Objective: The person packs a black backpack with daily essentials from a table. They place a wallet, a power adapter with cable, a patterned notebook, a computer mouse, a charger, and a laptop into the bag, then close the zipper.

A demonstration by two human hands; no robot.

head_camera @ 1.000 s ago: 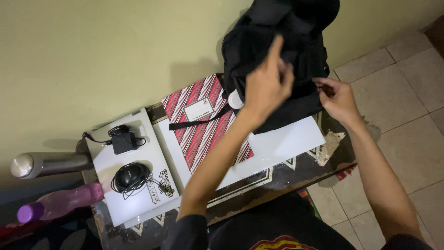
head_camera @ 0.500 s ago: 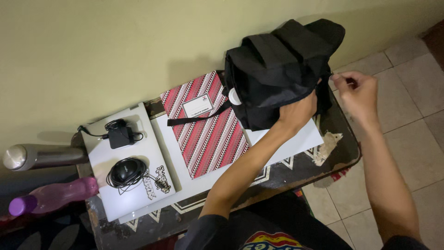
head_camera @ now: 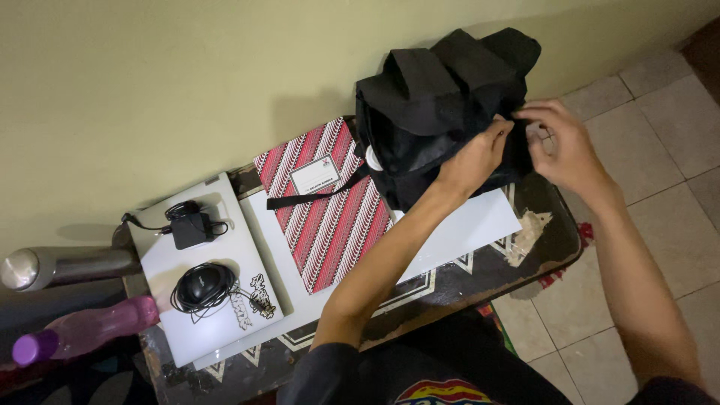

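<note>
Bottles lie off the desk's left end: a steel cylinder flask with a rounded cap point(head_camera: 52, 265) on its side, and in front of it a pink plastic bottle with a purple cap point(head_camera: 79, 334), also lying down. On the left part of the dark, worn desk with white triangle trim point(head_camera: 480, 276) sits a closed white laptop point(head_camera: 202, 270); a black power adapter with its coiled cable point(head_camera: 191, 225) rests near its far edge, and a black mouse wrapped in its cord point(head_camera: 202, 285) lies near its front edge, beside black stickers. To the right of the laptop lies a large white sheet point(head_camera: 465, 229), and on it a red-and-white striped book with a white label point(head_camera: 326, 202), its far end reaching toward the wall. A black strap crosses the book and runs to a black fabric backpack point(head_camera: 435, 105) standing at the desk's far right corner against the pale wall, its lower part overlapping the sheet. The left hand point(head_camera: 472, 161) presses on the backpack's right side, its grip closed on the fabric. The right hand point(head_camera: 562, 146) meets it just beside, fingers pinched together on the same edge of the backpack. Beige floor tiles point(head_camera: 660, 112) show to the right.
</note>
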